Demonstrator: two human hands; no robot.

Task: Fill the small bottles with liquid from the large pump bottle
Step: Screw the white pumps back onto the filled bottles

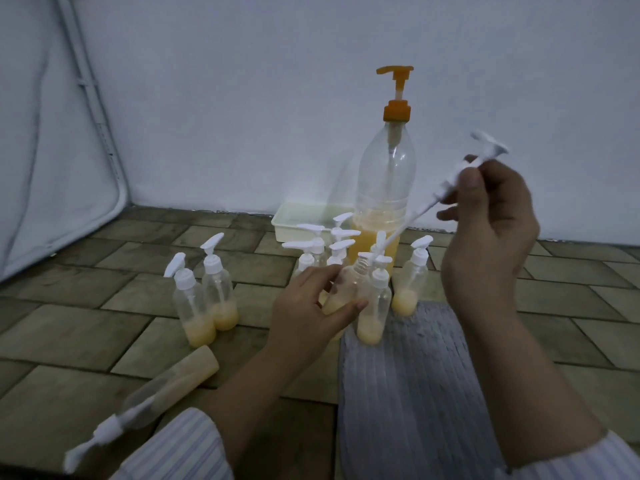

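Low in the centre of the frame, the left hand grips an open small bottle, tilted, with a little yellow liquid at its bottom. At the right of the frame the right hand pinches that bottle's white pump top, lifted clear — its dip tube slants down toward the bottle's threaded neck, the tip just beside it. The large pump bottle stands behind, at centre, about a third full. Capped small bottles cluster around it on the tiled floor; one lies on its side at lower left.

The risks I see: the wet tube could drip onto the grey cloth below, and the tilted, uncapped bottle could spill if tipped further. The crowded standing bottles sit close to the left hand — a careless reach might topple them.
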